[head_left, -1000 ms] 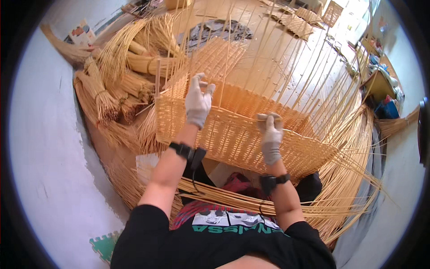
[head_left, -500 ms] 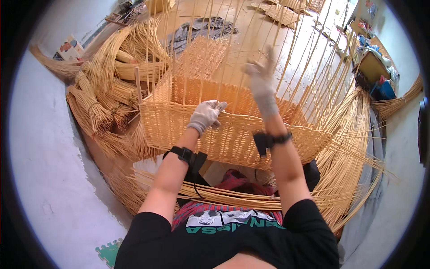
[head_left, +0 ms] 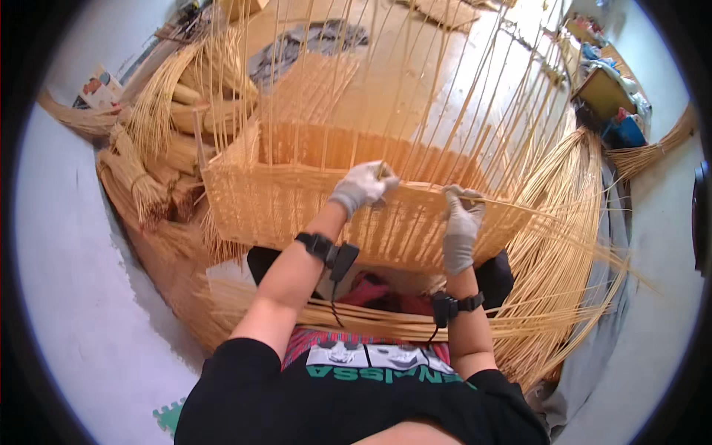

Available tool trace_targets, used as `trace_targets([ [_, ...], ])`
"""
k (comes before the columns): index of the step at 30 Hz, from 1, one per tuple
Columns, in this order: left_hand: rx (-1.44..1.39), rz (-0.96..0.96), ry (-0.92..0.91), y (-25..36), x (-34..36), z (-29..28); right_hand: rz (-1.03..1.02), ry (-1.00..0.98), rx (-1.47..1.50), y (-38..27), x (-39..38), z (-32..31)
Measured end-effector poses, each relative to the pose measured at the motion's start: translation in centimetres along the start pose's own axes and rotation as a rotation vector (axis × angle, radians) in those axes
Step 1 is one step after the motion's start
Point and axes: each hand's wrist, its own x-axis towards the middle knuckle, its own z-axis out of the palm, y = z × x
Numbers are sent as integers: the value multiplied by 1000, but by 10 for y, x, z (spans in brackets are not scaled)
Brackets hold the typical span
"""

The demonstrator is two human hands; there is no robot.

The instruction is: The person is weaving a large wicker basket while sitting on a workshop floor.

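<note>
A long rectangular wicker basket (head_left: 311, 204) stands in front of me, with tall upright rods (head_left: 426, 96) rising from its walls. My left hand (head_left: 365, 185), in a pale work glove, is closed at the middle of the near rim, thumb and fingers pinching beside an upright. To its right, my gloved right hand (head_left: 463, 222) is curled over the same rim, its fingers round a thin wicker rod (head_left: 495, 199) laid along the edge. Exactly which strands lie under the fingers is partly hidden. Loose rod ends (head_left: 575, 226) stick out past the basket's right corner.
Bundles of wicker rods (head_left: 144, 189) lie at the left, and a large loose sheaf (head_left: 549, 274) spreads at the right. More rods (head_left: 386, 325) cross my lap. Behind the basket are a woven panel (head_left: 311, 85) and a grey cloth (head_left: 308, 48). Walls flank both sides.
My right hand has come down from above the basket onto the near rim and closed there. My left hand has shifted right along the rim. The view has moved slightly.
</note>
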Motion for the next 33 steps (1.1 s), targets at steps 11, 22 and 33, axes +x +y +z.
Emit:
trace_targets([
  [11, -100, -88, 158, -7, 10, 15, -243, -317, 152, -59, 22, 40],
  [22, 89, 160, 87, 46, 1, 97, -29, 117, 63, -22, 33, -88],
  [33, -219, -33, 126, 20, 46, 129, -453, -267, -159, -68, 101, -29],
])
